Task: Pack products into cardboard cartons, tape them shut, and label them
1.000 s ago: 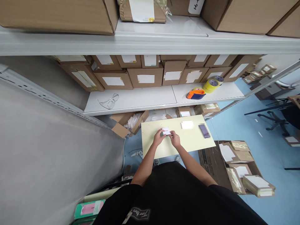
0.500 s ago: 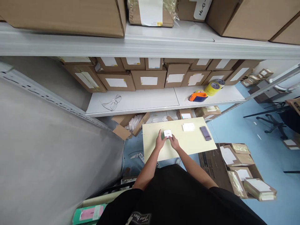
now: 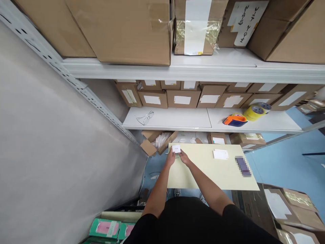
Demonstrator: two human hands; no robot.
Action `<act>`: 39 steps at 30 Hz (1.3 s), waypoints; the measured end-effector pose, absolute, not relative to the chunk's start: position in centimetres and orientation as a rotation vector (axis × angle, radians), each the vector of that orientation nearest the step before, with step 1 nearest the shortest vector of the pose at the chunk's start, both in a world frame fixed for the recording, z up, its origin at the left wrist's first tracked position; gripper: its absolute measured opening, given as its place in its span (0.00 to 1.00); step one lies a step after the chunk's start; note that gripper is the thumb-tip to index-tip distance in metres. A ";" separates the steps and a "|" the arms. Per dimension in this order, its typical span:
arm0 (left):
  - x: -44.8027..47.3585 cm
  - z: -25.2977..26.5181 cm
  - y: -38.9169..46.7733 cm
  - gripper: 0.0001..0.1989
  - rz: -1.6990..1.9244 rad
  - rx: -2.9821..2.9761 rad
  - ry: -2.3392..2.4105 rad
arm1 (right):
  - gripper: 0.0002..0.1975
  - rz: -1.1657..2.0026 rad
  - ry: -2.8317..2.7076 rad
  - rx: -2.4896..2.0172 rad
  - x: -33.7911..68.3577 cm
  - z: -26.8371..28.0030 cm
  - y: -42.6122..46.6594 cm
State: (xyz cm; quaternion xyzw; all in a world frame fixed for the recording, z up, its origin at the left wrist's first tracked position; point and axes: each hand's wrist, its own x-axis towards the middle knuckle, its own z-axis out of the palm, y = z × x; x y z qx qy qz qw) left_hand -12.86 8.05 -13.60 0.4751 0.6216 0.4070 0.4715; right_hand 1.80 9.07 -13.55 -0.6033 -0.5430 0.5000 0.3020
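Both hands hold a small white box (image 3: 176, 149) with a printed top face, over the left end of the pale yellow board (image 3: 198, 173). My left hand (image 3: 171, 158) is closed on its left side. My right hand (image 3: 184, 157) grips the lower right corner. Print on the box is too small to read. Further right on the board lie some white paper labels (image 3: 220, 154), apart from both hands. A blurred dark purple rectangular thing (image 3: 243, 166) rests near the board's right edge.
Behind the board, a shelf (image 3: 175, 118) carries glasses (image 3: 147, 118), an orange and blue tape dispenser (image 3: 235, 120), yellow tape rolls (image 3: 254, 112) and cardboard boxes (image 3: 182, 99). An open carton (image 3: 162, 139) stands beyond the board's left end. A grey wall (image 3: 63, 135) runs along the left.
My hands have carried the white box towards the board's far left corner, near the open carton. The view has also shifted, so shelf and board appear lower and further right.
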 end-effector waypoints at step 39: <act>7.2 -1.5 -8.3 0.25 1.298 1.215 1.764 | 0.15 0.047 -2.131 -1.717 42.7 6.0 23.4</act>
